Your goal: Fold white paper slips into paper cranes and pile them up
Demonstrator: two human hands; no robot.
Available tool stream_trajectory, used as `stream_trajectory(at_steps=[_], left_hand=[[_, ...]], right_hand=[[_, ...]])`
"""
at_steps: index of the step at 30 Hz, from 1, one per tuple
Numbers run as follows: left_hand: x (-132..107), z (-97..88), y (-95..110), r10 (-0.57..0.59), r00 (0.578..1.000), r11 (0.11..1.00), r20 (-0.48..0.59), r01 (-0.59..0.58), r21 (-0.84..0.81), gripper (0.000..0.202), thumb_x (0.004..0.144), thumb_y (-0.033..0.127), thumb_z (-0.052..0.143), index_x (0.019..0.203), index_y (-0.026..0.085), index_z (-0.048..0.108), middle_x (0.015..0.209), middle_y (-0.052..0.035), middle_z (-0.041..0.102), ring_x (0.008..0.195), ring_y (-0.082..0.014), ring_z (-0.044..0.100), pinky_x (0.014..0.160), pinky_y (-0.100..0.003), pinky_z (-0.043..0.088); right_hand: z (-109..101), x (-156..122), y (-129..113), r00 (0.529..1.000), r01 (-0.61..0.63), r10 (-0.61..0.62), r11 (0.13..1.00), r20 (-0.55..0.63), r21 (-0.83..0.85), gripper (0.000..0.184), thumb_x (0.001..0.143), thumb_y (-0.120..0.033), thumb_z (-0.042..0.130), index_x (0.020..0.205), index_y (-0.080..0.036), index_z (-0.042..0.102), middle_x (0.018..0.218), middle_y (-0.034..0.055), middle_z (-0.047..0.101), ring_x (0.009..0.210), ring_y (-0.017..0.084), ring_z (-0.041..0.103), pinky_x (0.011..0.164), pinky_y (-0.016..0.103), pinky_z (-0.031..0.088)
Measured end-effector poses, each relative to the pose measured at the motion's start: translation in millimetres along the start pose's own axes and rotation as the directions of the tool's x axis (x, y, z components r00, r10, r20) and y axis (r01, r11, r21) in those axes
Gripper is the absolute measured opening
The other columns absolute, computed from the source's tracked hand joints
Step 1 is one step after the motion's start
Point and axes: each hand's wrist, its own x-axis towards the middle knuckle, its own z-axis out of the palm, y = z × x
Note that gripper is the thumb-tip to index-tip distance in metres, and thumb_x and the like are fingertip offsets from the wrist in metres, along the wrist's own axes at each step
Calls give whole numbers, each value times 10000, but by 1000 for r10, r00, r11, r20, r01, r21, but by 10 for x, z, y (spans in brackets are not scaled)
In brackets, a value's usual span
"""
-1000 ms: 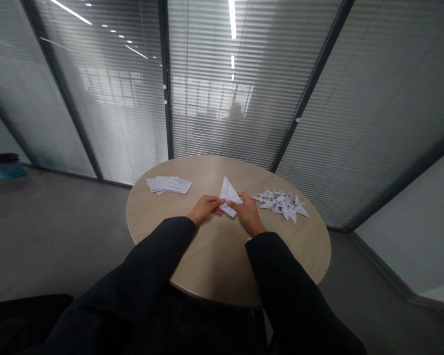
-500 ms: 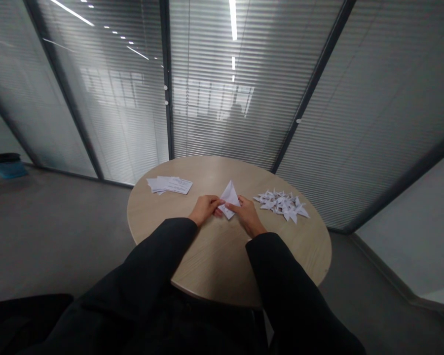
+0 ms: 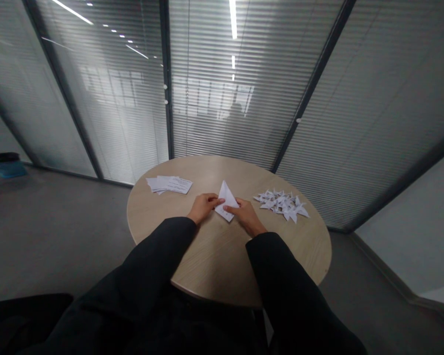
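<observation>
A white folded paper, pointed at the top and with some print near its lower end, is held between my two hands above the middle of the table. My left hand pinches its left edge between thumb and fingers. On the other side, my right hand grips the right edge, its thumb lying across the front near the bottom. The fingers behind the paper are partly hidden.
The round wooden table bears a stack of printed paper sheets at left and a pile of folded paper cranes at right. Behind it stands a glass partition with blinds. A blue bin sits on the floor far left.
The folded paper has tilted, its tip shifting left and its lower end slightly right and down. Both hands keep hold of it, barely moving.
</observation>
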Motion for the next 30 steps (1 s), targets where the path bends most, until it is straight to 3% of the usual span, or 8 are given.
stream_trajectory(at_steps=[6, 15, 22, 30], left_hand=[[8, 30, 47, -102, 995, 952, 15, 102, -288, 479, 529, 501, 803, 788, 105, 728, 732, -90, 694, 608, -158, 583, 584, -266, 406], [-46, 32, 136, -170, 985, 898, 28, 167, -408, 444, 443, 459, 855, 676, 112, 706, 633, -58, 675, 540, -132, 551, 537, -253, 404], [-53, 38, 164, -159, 987, 858, 36, 156, -490, 461, 485, 451, 850, 742, 94, 712, 684, -79, 686, 574, -136, 572, 556, -252, 418], [-50, 35, 117, -127, 992, 883, -5, 110, -457, 448, 542, 489, 818, 721, 93, 712, 650, -62, 659, 549, -118, 547, 532, -243, 389]], right_hand=[[13, -2, 35, 998, -19, 22, 999, 62, -51, 452, 562, -344, 794, 933, -101, 709, 829, 82, 723, 680, 179, 635, 649, 305, 473], [-12, -26, 23, 991, -76, 92, 984, 98, -159, 368, 586, -401, 777, 780, -92, 729, 723, 67, 709, 636, 181, 613, 594, 275, 428], [7, -54, -37, 973, -84, 123, 977, 195, -198, 375, 557, -408, 788, 768, -101, 743, 724, 59, 711, 660, 189, 613, 627, 284, 442], [-6, -52, -68, 964, -60, 110, 977, 240, -204, 412, 547, -437, 795, 768, -92, 741, 693, 53, 697, 656, 186, 607, 624, 282, 447]])
